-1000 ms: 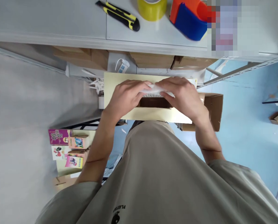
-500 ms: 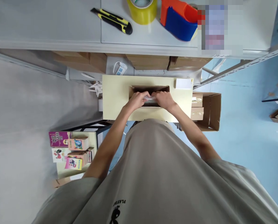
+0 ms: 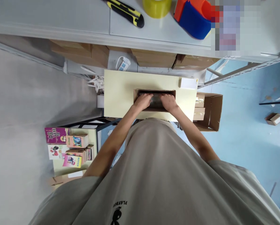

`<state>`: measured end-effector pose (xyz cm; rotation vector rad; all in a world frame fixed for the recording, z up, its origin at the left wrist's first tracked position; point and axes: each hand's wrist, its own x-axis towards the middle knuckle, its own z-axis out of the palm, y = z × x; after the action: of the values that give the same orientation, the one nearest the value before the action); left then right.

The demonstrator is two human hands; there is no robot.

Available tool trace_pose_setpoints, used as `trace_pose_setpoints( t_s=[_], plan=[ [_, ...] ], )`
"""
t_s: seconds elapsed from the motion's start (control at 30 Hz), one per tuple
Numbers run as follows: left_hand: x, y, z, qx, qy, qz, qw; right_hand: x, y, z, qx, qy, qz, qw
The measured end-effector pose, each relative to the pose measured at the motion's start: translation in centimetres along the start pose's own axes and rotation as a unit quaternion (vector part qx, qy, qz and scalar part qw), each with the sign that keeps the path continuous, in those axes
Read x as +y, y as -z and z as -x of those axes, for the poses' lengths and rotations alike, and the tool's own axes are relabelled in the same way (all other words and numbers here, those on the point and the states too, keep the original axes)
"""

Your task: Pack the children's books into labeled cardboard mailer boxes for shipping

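A narrow cardboard box (image 3: 135, 96) stands open on the cream tabletop. Inside it lies a dark grey, glossy item (image 3: 156, 101) whose kind I cannot make out. At the box's left end, my left hand (image 3: 144, 101) reaches in with curled fingers at the item's edge. My right hand (image 3: 168, 102) does the same toward the right end, its fingers bent down into the box. Both sets of fingertips are partly hidden, with a gap between the hands where the grey surface shows.
The cream table (image 3: 118, 90) carries a white box (image 3: 188, 83) at its right. On the shelf ahead lie a utility knife (image 3: 127, 12), yellow tape roll (image 3: 157, 7) and tape dispenser (image 3: 193, 20). Books (image 3: 76, 141) sit at left; a larger carton (image 3: 211, 111) stands at right.
My hands have moved apart and lower into the box. The whitish piece seen between them no longer shows, and more of the grey item is visible. The view has shifted slightly.
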<state>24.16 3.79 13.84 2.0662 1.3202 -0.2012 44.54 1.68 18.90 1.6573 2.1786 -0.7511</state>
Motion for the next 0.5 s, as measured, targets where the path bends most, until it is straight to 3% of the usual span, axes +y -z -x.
trace_pose_setpoints(
  t_s=[0.1, 0.2, 0.3, 0.4, 0.5],
  plan=[
    [-1.1, 0.8, 3.9, 0.078, -0.011, 0.091, 0.993, 2.5, -0.7, 3.7, 0.122, -0.004, -0.099, 0.988],
    [-2.9, 1.7, 7.7, 0.244, 0.005, 0.185, 0.952, 6.1, -1.8, 7.0, 0.278, -0.067, -0.221, 0.932],
    [-5.1, 2.0, 9.2, 0.345, 0.097, 0.248, 0.900, 9.3, -3.4, 8.2, 0.299, -0.112, -0.311, 0.895],
    [-6.4, 1.8, 8.7, 0.312, 0.139, 0.312, 0.887, 10.4, -4.7, 7.3, 0.237, -0.092, -0.377, 0.891],
    [-5.8, 1.4, 7.8, 0.223, 0.084, 0.345, 0.908, 9.4, -5.0, 6.0, 0.199, -0.043, -0.408, 0.890]
  ],
)
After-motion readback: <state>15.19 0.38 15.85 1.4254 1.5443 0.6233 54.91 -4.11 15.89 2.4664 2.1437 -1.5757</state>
